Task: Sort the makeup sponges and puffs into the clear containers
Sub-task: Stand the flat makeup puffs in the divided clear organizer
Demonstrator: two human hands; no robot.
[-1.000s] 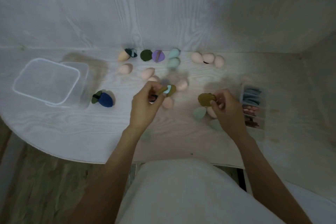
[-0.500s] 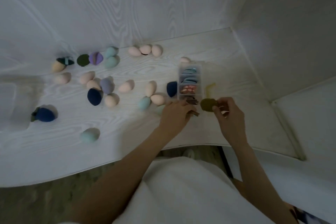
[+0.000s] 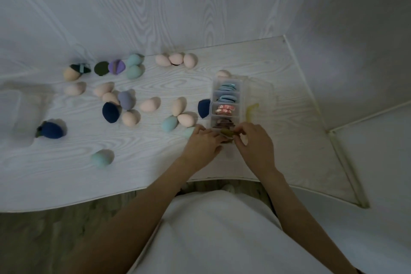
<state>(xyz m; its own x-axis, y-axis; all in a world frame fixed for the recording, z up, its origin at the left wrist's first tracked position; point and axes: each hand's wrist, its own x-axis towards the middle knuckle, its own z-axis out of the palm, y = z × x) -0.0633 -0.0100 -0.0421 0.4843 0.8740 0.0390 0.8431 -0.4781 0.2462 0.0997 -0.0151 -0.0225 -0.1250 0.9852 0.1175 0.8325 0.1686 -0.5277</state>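
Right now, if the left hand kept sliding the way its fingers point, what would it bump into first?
The left hand points rightward at the olive puff that the right hand pinches over the near end of the clear divided container. It would likely meet that puff first; they look almost touching, though depth is unclear.

The table (image 3: pixel 155 162) is white wood-grain laminate with a smooth, faintly sheened finish, and the wall (image 3: pixel 155 6) behind carries the same grained pattern. The organiser (image 3: pixel 242 87) is clear, glossy hard plastic with thin dividers. The egg-shaped sponges (image 3: pixel 150 104) look like soft matt foam with no shine. The puffs (image 3: pixel 228 87) stacked in the organiser look like matt, velvety cloth. The olive puff (image 3: pixel 226 133) looks equally matt. The shirt (image 3: pixel 222 240) is plain white cloth, smooth and dull. The floor (image 3: pixel 44 240) looks like matt wood.
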